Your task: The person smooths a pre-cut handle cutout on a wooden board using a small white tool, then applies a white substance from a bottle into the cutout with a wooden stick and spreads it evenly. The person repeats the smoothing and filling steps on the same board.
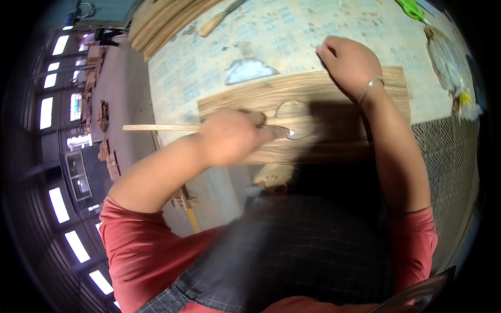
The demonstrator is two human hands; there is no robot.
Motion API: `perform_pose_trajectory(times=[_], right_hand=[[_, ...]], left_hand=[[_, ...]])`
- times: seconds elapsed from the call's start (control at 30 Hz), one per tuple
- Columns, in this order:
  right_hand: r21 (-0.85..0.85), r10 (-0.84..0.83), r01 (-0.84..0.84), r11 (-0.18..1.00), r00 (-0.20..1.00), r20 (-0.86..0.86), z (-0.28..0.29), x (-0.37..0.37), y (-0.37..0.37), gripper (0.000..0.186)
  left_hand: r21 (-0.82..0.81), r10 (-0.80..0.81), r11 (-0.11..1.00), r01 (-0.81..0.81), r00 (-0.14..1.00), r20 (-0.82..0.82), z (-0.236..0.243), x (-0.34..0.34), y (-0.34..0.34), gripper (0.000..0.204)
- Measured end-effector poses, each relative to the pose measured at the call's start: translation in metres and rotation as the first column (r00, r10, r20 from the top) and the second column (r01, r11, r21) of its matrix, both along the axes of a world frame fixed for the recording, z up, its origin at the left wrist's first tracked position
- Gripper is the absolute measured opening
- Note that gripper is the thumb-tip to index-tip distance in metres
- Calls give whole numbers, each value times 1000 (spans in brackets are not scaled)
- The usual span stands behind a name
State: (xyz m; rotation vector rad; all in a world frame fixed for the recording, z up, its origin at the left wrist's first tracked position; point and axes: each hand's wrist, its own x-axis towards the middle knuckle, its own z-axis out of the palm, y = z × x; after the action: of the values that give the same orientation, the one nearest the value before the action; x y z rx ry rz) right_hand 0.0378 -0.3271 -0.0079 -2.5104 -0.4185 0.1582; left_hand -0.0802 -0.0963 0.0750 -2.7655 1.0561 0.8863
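Note:
A wooden board (334, 86) with striped grain lies across the table. A round outline (295, 103) shows near its middle. My left hand (232, 136) is closed around a thin wooden stick (162, 127), which sticks out to the left past the table's edge. Its index finger stretches to the right, and a small bright white spot (291, 133) shows at the fingertip, on the circle's lower part. At the board's far edge, my right hand (355, 65) is curled into a loose fist. Whatever it may hold is hidden. Shadow darkens the board's right half.
A wooden-handled tool (213, 24) and stacked wood strips (156, 26) lie at the far left of the stained table (292, 31). Beyond the board is a bluish-white patch (252, 70). A green-handled tool (412, 9) and a clear plastic bag (449, 62) lie at right.

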Motion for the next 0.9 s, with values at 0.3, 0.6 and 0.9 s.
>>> perform_pose_trajectory(times=[0.3, 0.6, 0.9], right_hand=[[-9, 29, -30, 1000, 999, -39, 0, 0, 6, 31], [-11, 35, -36, 999, 999, -21, 1, -1, -2, 31], [-23, 54, -55, 998, 997, -61, 6, -3, -1, 31]], left_hand=[[-311, 471, 835, -455, 882, -26, -30, -36, -43, 38], [138, 103, 981, -135, 971, 218, -1, -38, -28, 55], [17, 215, 974, -227, 944, 251, -18, -41, -43, 66]])
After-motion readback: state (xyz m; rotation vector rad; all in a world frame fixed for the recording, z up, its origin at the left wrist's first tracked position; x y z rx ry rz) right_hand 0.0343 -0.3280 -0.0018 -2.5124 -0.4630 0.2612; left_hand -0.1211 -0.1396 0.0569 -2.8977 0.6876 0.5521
